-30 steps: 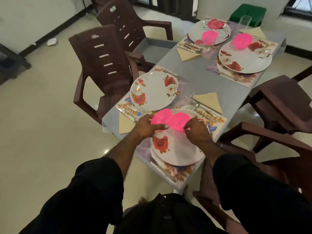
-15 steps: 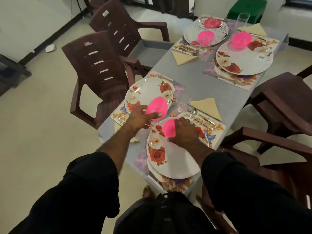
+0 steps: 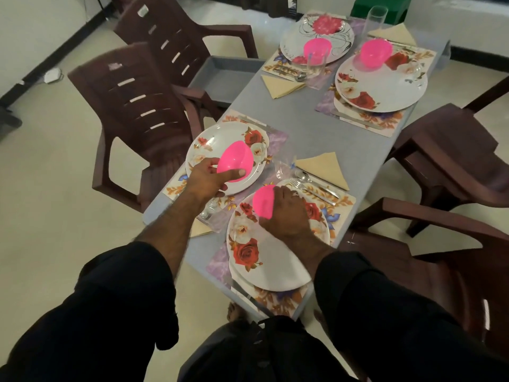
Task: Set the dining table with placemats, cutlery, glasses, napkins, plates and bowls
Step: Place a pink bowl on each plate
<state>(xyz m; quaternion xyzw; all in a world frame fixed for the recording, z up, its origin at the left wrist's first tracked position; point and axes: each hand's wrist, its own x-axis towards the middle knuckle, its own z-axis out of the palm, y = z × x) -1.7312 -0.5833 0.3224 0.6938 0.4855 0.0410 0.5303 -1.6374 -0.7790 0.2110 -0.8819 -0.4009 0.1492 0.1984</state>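
Observation:
My left hand (image 3: pixel 208 180) grips a pink bowl (image 3: pixel 235 160), tilted, over the left near floral plate (image 3: pixel 217 144). My right hand (image 3: pixel 286 213) holds a second pink bowl (image 3: pixel 263 201) at the far edge of the nearest floral plate (image 3: pixel 264 260). Both plates lie on floral placemats. A fork and spoon (image 3: pixel 308 183) and a folded yellow napkin (image 3: pixel 322 168) lie right of the nearest plate. A clear glass (image 3: pixel 283 168) stands between the two plates, blurred.
The far end of the grey table (image 3: pixel 325 128) has two set places with plates, pink bowls (image 3: pixel 376 52), glasses (image 3: pixel 316 64) and napkins. Brown plastic chairs (image 3: pixel 137 106) stand along both sides. A grey tray (image 3: pixel 225 78) rests on a left chair.
The two bowls, together over the near plate a second ago, have separated. My left hand carried one out over the left plate; my right hand kept the other on the near plate.

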